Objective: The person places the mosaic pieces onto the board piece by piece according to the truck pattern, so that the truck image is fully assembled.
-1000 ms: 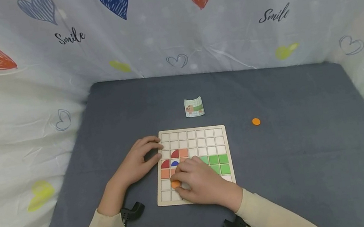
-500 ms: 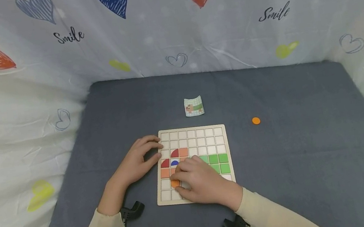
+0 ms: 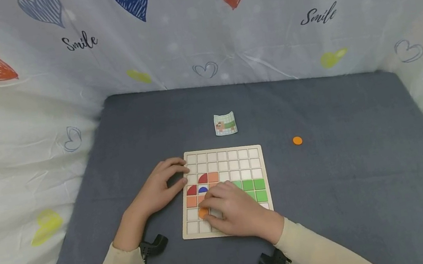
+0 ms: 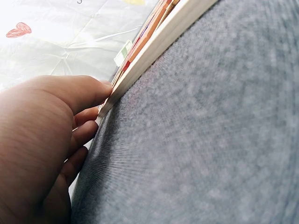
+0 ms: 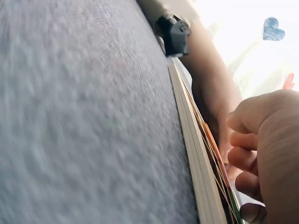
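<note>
A wooden grid board (image 3: 234,165) lies on the grey table, with red quarter-circles (image 3: 203,178), salmon squares (image 3: 213,177), a blue half-circle (image 3: 203,190) and green squares (image 3: 259,184) in its cells. My right hand (image 3: 238,210) is over the board's lower middle. Its bent fingers and thumb hover beside an orange disc (image 3: 203,213) lying flat in a lower-left cell; in the right wrist view the thumb looks apart from the board. Part of the board is hidden under this hand. My left hand (image 3: 161,181) rests its fingertips and thumb along the board's left edge.
Behind the board lies a small picture card (image 3: 225,124) with a printed grid pattern. Another orange disc (image 3: 297,140) is on the table (image 3: 348,166) to the right. A white curtain (image 3: 197,38) with printed hearts hangs around the back and sides.
The fingers and thumb of my right hand have shifted slightly rightward, away from the orange disc, which stays in its cell. My left hand keeps its place on the board's edge.
</note>
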